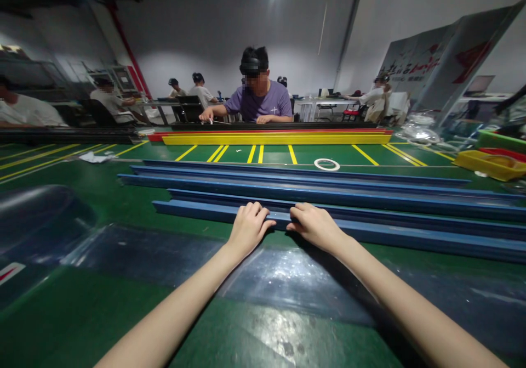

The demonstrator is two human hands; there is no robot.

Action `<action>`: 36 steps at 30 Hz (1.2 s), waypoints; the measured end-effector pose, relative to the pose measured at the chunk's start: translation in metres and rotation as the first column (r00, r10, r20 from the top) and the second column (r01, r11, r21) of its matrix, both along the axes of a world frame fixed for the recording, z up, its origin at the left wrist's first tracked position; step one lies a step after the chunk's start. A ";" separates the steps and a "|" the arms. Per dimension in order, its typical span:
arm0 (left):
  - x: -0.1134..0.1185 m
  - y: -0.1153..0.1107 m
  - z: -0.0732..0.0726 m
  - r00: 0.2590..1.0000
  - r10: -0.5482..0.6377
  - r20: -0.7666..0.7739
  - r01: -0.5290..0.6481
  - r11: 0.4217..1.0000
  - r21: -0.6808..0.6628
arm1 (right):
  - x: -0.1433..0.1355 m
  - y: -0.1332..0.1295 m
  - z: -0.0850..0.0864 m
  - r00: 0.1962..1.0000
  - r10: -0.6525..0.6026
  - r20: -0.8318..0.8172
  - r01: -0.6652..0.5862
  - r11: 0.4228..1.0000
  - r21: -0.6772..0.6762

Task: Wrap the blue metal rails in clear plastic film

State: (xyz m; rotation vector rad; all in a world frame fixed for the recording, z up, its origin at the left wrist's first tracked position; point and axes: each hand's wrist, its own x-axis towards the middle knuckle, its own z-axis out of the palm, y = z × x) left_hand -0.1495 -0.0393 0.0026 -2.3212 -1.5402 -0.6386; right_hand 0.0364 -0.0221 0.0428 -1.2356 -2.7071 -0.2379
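Note:
A long blue channel-shaped rail point(390, 235) lies crosswise on the green table in front of me. My left hand point(250, 223) is curled over its near wall, with the thumb on the side towards me. A short gap to the right, my right hand point(314, 222) grips the same rail, its fingertips bent down over the wall. More blue rails point(230, 186) lie just beyond, roughly parallel. Under my forearms a clear plastic sleeve point(287, 283) stretches flat across the table, nearer to me than the rail.
A roll of white tape point(327, 164) lies behind the rails. Yellow rails point(279, 138) and a red rail point(154, 137) lie farther back, before a co-worker in a purple shirt point(267, 105). A yellow bin point(489, 165) stands right; bulky clear plastic point(41, 220) is at left.

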 end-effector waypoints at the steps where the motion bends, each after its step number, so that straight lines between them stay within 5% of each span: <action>1: 0.000 0.000 0.000 1.000 -0.007 0.009 0.007 1.000 0.001 | 0.000 -0.001 0.000 1.000 -0.022 0.008 0.022 1.000 0.014; 10: -0.003 -0.004 0.005 0.993 0.089 0.073 -0.093 0.995 0.045 | 0.010 -0.015 0.003 0.987 -0.133 0.093 0.128 0.990 0.052; 24: -0.001 -0.008 0.006 1.000 0.005 0.019 -0.006 0.997 0.076 | 0.073 -0.028 0.007 0.955 -0.277 0.106 0.278 0.961 0.012; 36: 0.001 -0.007 0.007 1.000 -0.015 0.017 0.013 0.997 0.076 | 0.081 -0.025 0.013 0.968 -0.229 0.100 0.234 0.971 -0.039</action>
